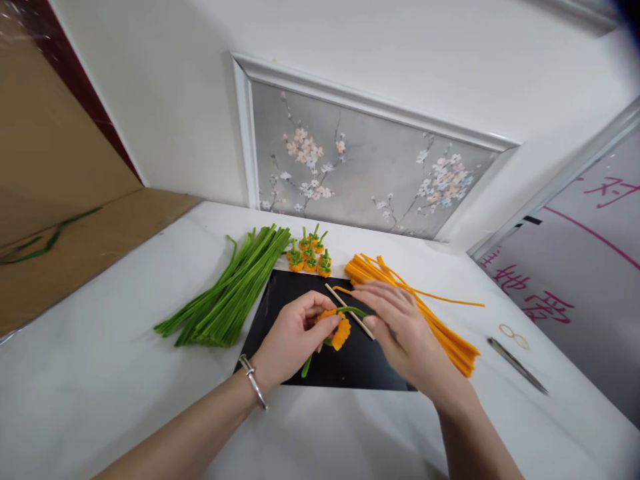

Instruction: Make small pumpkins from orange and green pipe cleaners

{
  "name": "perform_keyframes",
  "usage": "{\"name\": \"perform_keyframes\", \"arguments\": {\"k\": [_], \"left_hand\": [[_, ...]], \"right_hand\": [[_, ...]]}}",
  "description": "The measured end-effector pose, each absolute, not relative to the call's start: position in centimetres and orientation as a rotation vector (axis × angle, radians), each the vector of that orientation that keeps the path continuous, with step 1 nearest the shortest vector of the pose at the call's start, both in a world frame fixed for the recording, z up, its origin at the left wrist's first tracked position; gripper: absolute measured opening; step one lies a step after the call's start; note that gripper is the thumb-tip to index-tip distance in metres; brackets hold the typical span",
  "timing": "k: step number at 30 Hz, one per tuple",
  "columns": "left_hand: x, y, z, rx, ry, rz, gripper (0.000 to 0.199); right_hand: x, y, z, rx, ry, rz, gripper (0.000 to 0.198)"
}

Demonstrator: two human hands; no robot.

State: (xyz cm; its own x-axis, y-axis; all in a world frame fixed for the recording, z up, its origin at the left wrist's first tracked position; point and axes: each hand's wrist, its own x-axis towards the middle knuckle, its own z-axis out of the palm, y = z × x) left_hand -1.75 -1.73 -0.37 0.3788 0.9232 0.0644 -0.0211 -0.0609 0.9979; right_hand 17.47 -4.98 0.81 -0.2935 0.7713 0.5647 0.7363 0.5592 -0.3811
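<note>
Above a black mat [330, 370], my left hand [300, 327] pinches an orange pipe-cleaner pumpkin [341, 335] with a ridged, scalloped edge. A green pipe cleaner [354, 311] runs from the pumpkin's top to my right hand [395, 327], whose thumb and fingers are closed on its end. Another green end [307, 367] sticks out below the left fingers. Under the hands a thin pale wooden stick [333, 293] lies slanted on the mat, partly hidden. The left fingertips are partly hidden behind the orange piece.
Left of the mat lies a bundle of green pipe cleaners [230, 293]; to the right, a bundle of orange ones [440, 320]. Several small finished pumpkins [310, 257] stand behind the mat. Tweezers [517, 365] and thin rings [514, 335] lie far right. A wall panel [360, 160] rises behind.
</note>
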Motion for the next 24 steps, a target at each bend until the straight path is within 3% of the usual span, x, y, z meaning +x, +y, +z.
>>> {"name": "perform_keyframes", "arguments": {"k": [4, 8, 10, 24], "left_hand": [[-1.7, -2.1, -0.2, 1.494, 0.825, 0.942, 0.01], [-2.0, -2.6, 0.0, 1.685, 0.837, 0.907, 0.053], [-2.2, -2.6, -0.1, 1.796, 0.857, 0.928, 0.062], [-2.6, -2.0, -0.1, 2.045, 0.749, 1.059, 0.039]], "right_hand": [[16.6, -5.2, 0.3, -1.271, -2.012, 0.291, 0.019], [16.3, -5.0, 0.4, -1.337, -1.937, 0.302, 0.017], [16.3, -5.1, 0.7, -1.359, -1.92, 0.317, 0.019], [17.3, -5.8, 2.0, -1.293, -1.94, 0.588, 0.021]]}}
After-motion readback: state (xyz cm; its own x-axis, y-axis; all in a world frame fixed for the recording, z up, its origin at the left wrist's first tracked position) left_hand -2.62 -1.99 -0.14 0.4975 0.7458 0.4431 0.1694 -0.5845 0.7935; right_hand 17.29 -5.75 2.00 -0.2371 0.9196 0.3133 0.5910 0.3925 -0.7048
